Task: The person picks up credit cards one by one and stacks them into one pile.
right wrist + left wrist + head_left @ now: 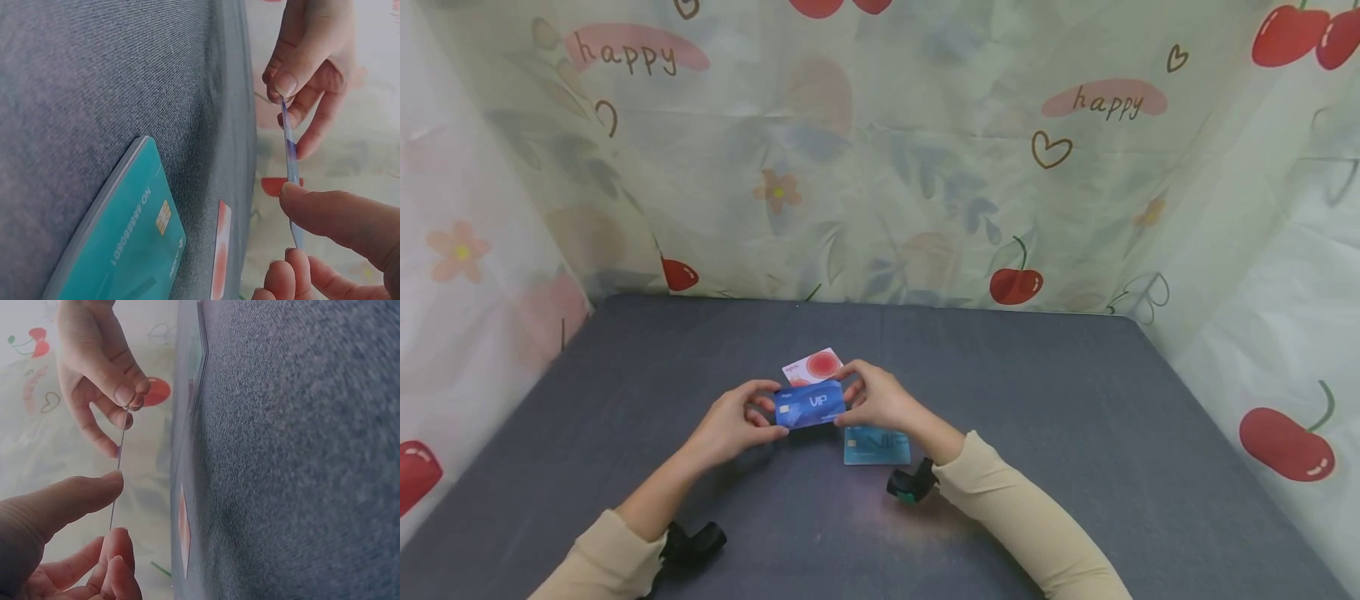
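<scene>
A blue card marked VIP (810, 404) is held up above the table between both hands. My left hand (735, 423) pinches its left edge between thumb and fingers. At the opposite edge, my right hand (880, 400) pinches it the same way. In both wrist views the card shows nearly edge-on, apart from the tabletop. Behind it lies a pink and white card with red circles (822, 364), partly hidden by the blue one. A small stack of teal cards (134, 231) rests nearer, below the right hand; the head view shows its top card (877, 447).
The dark grey cloth-covered table (1037, 400) spreads around the cards. A printed curtain (880, 167) with cherries and flowers stands along its back and sides. Black wrist mounts (913, 482) stick out beneath both sleeves.
</scene>
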`<move>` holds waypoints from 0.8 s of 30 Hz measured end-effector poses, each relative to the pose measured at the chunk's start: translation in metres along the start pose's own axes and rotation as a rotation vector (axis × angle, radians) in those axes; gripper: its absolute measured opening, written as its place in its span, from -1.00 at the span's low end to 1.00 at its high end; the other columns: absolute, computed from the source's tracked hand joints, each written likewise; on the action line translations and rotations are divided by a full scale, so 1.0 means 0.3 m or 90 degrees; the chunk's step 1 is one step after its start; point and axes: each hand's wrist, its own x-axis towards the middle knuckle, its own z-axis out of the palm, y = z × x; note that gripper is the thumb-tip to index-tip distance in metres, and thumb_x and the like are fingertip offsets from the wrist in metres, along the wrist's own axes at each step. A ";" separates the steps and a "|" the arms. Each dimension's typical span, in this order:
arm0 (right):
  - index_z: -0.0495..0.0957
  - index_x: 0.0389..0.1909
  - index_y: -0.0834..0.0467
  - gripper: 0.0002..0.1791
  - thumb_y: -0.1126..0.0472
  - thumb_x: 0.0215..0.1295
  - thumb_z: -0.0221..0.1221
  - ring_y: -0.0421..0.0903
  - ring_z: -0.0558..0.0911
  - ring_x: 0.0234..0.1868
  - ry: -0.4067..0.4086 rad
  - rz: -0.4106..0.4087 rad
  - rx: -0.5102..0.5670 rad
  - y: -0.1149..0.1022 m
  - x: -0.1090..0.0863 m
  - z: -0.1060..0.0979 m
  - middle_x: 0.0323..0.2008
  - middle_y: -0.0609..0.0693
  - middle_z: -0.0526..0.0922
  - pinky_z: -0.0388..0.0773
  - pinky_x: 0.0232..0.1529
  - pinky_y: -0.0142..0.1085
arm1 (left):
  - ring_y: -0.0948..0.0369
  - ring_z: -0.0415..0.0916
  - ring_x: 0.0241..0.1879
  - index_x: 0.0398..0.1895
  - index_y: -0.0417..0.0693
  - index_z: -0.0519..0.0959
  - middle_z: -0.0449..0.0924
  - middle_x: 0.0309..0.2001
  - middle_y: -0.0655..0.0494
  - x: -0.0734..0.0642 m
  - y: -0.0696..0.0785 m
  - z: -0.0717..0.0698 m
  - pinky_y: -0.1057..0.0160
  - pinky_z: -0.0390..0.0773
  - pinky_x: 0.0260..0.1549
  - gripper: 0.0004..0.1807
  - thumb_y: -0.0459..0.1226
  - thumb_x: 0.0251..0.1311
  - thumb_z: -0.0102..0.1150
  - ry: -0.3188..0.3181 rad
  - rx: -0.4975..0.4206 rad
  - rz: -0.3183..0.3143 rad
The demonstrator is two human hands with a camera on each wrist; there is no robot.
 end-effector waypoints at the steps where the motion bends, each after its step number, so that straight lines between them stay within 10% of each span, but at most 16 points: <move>1: 0.37 0.04 0.13 -0.38 0.25 -0.11 0.39 -0.10 0.53 -0.38 0.000 0.000 0.001 0.002 -0.001 -0.002 -0.34 0.04 0.52 0.54 -0.35 -0.35 | 0.25 0.45 -0.42 0.14 -0.22 0.32 0.49 -0.19 -0.10 0.001 0.001 0.001 0.36 0.44 -0.50 -0.32 -0.24 -0.09 0.36 0.000 0.000 0.002; 24: 0.38 0.01 0.17 -0.40 0.27 -0.11 0.38 -0.15 0.53 -0.40 0.026 -0.024 -0.011 0.045 -0.048 -0.043 -0.37 0.04 0.54 0.49 -0.37 -0.37 | 0.23 0.43 -0.45 0.20 -0.06 0.34 0.47 -0.23 -0.06 0.016 0.031 0.058 0.37 0.45 -0.48 -0.34 -0.30 -0.05 0.32 -0.009 -0.015 0.023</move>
